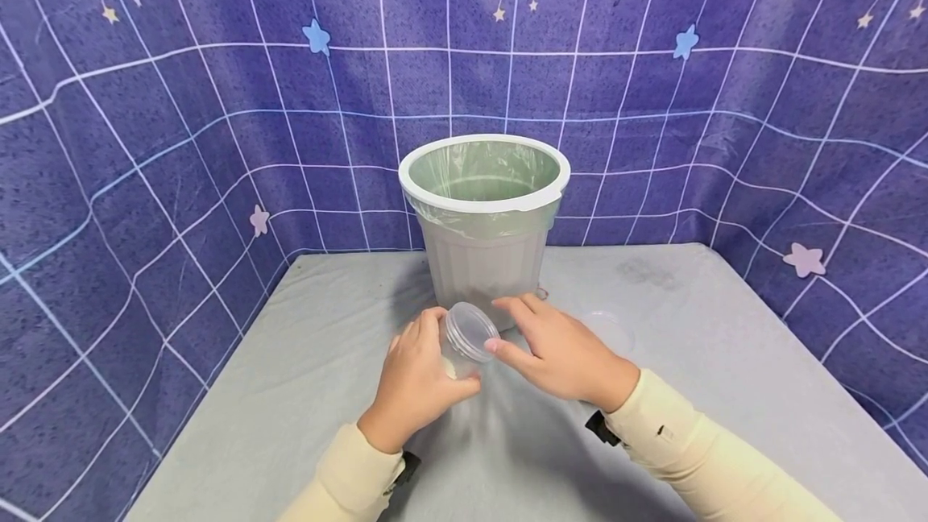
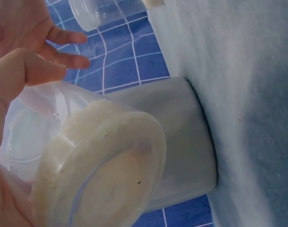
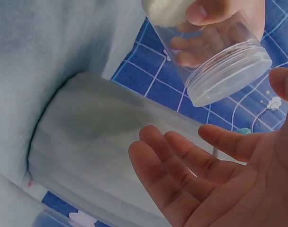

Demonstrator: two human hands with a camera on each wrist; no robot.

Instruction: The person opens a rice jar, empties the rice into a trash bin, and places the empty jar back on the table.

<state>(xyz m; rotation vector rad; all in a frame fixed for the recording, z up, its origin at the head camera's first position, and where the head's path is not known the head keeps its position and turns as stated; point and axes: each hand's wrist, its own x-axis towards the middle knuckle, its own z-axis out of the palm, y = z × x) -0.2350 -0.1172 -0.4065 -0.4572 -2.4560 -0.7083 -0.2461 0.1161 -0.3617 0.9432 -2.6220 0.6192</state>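
My left hand [image 1: 419,373] grips a clear plastic jar [image 3: 182,47] with a clear screw lid [image 1: 471,330] on it. The jar is tilted, lid towards the right hand, and a pale off-white mass [image 2: 92,142] fills its bottom part. My right hand [image 1: 561,349] is beside the lid with fingers spread and extended. Its thumb tip overlaps the lid's edge in the head view; in the right wrist view the fingers [image 3: 163,175] are apart from the jar, holding nothing.
A grey bin [image 1: 486,256] with a white rim and clear liner stands just beyond the hands. A second clear container [image 1: 607,330] stands on the grey cloth-covered table [image 1: 290,425], partly behind the right hand. Blue gridded fabric [image 1: 449,87] surrounds the table's back and sides.
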